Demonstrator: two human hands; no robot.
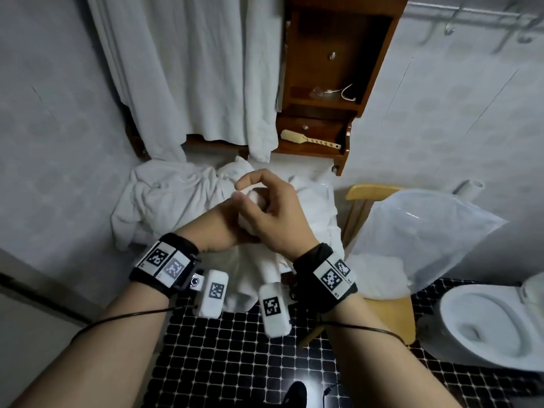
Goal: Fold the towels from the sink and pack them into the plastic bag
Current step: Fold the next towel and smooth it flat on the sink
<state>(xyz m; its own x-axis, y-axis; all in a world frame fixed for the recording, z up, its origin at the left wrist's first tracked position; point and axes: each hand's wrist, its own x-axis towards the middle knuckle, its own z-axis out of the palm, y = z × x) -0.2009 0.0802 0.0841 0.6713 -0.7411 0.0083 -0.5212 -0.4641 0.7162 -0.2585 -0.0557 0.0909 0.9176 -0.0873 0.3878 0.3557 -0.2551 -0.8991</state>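
1. Head view, the hands: the right hand [275,214] is curled over a bunched end of a white towel [250,275] and grips it, with the forefinger arched clear above. The left hand [219,229] lies just under and against it. Its fingers are blurred and mostly covered, so I cannot tell whether it also grips.
2. Why held so: judging by the task, the end is gathered up high so the rest can hang free and straighten for folding. The cloth drops below both wrists.
3. The other towels: the towel heap [153,201] lies crumpled over the sink, beyond the left hand and on its outer side, close by.
4. The goal: the plastic bag [426,231] slumps on a wooden chair [391,310] out past the right hand, well apart. A folded towel [379,278] lies at its foot, just outside the right wrist.
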